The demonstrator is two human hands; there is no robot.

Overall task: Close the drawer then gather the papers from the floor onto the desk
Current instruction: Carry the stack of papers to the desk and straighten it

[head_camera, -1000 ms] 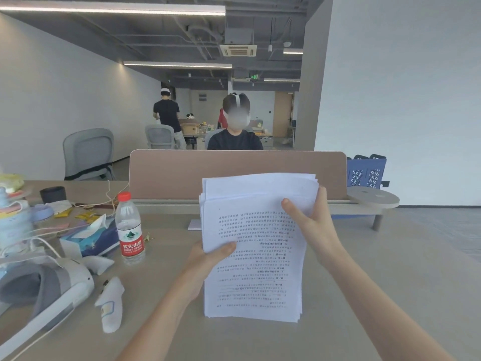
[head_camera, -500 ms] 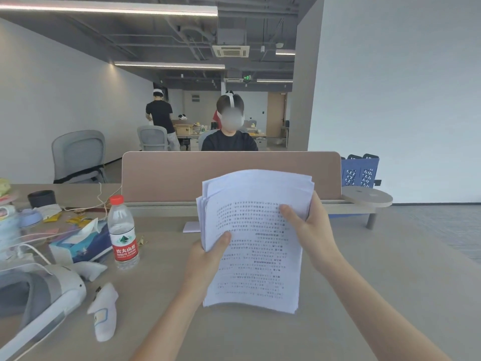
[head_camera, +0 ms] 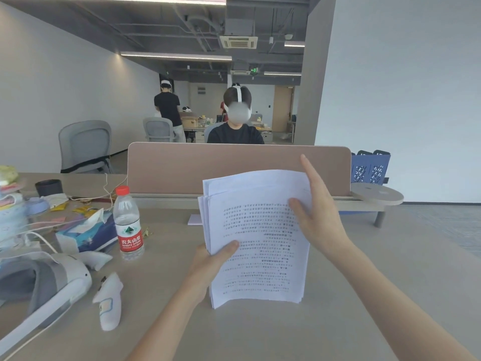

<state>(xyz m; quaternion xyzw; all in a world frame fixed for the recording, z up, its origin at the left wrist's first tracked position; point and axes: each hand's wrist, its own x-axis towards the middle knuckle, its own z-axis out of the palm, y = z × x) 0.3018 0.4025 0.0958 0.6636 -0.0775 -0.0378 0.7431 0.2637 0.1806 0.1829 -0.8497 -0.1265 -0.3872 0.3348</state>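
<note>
A thick stack of printed papers (head_camera: 260, 243) stands upright with its bottom edge on the beige desk (head_camera: 338, 321) in front of me. My left hand (head_camera: 210, 261) grips the stack's left edge low down, thumb on the front page. My right hand (head_camera: 320, 220) holds the upper right edge, thumb on the front, fingers stretched upward along the side. The top sheets are uneven and bend slightly. No drawer or floor papers are in view.
On the left stand a water bottle (head_camera: 128, 225), a tissue box (head_camera: 88, 235), a white headset (head_camera: 44, 282) and a white controller (head_camera: 109, 300). A brown divider panel (head_camera: 234, 165) closes the desk's far side; a person sits behind it. Blue crates (head_camera: 369, 168) stand far right.
The stack was lifted and tilted, then set back down on its bottom edge. My right hand slid up the right edge and its fingers straightened.
</note>
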